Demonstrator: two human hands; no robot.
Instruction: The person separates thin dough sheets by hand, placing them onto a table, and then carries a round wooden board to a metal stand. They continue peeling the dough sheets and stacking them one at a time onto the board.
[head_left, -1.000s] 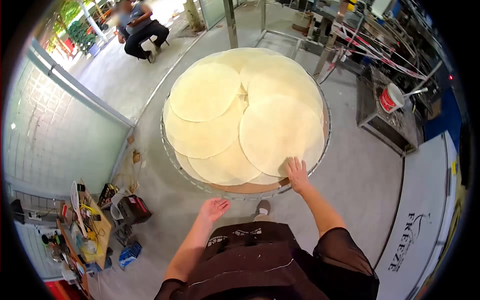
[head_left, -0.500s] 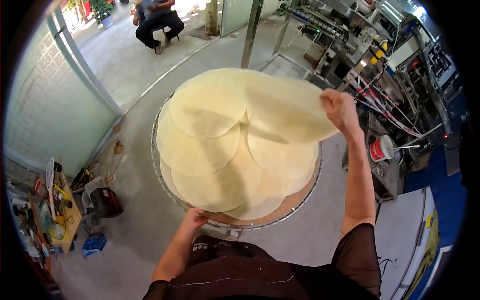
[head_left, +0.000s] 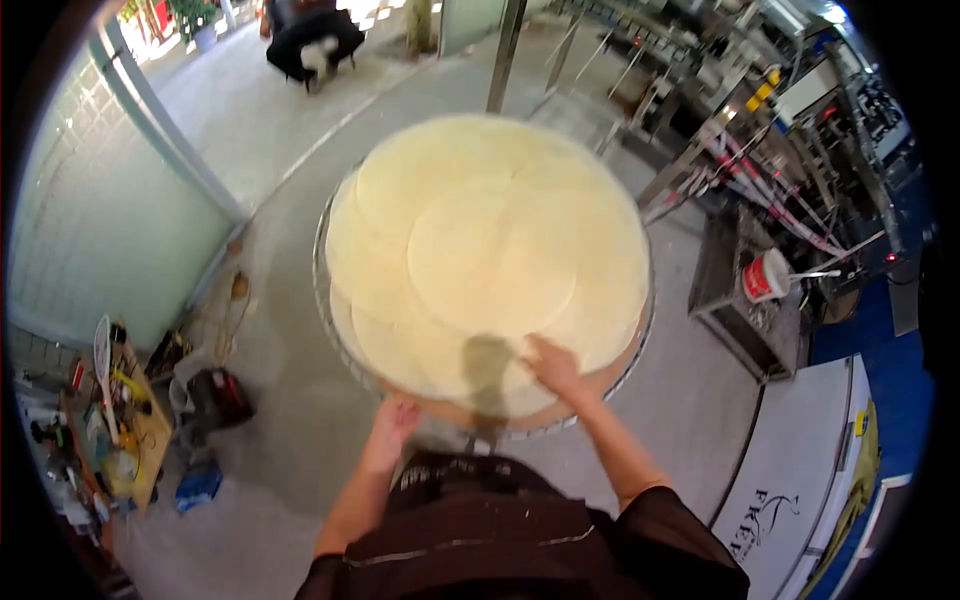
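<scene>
Thin, round, pale-yellow dough-like sheets (head_left: 390,230) overlap across a large round rack with a metal rim (head_left: 322,290). A single sheet (head_left: 490,260) lies flat over the middle of the others. My right hand (head_left: 552,366), somewhat blurred, is over the near right part of the sheets, close to the middle sheet's near edge. Its fingers point left and look apart, with no sheet lifted in them. My left hand (head_left: 398,418) is at the rack's near left rim, fingers closed on the edge. A brown board (head_left: 440,410) shows beneath the sheets along the near side.
Machinery (head_left: 740,150) stands at the far right, beside a metal bench (head_left: 735,290) with a red-and-white bucket (head_left: 765,277). A white freezer (head_left: 790,470) is at the near right. Cluttered shelving (head_left: 130,430) stands left. A seated person (head_left: 315,45) is beyond the doorway.
The sheet my right hand held up at the far right is out of that hand, and one now lies over the middle. My right hand has come down, nearer and left. My left hand stays at the rim.
</scene>
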